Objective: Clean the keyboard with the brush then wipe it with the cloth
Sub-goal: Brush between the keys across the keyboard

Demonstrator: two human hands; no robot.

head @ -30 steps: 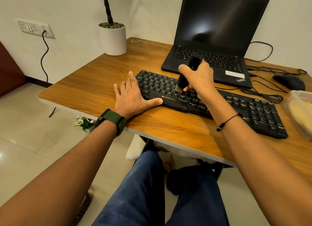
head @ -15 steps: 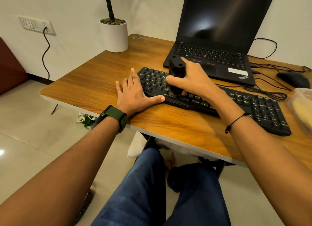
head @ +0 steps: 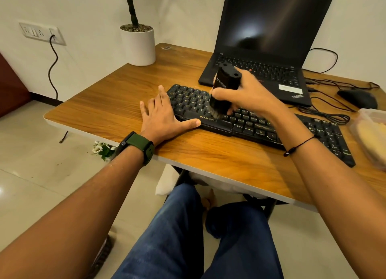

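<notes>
2 hands on the keyboard (head: 246, 120)
Right hand (head: 248, 95) grips brush (head: 224, 91), upright; left hand (head: 165, 116) flat beside its left end: sweep lightly rightward

Bare forearms, green-strapped watch (head: 139, 145) on the left wrist, thin black cord bracelet (head: 299, 143) on the right, blue jeans (head: 183, 232).

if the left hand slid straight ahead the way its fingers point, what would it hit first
Probably nothing soon: the left hand lies flat beside the keyboard, fingers pointing over bare table toward the white plant pot, though depth is hard to judge.
</notes>
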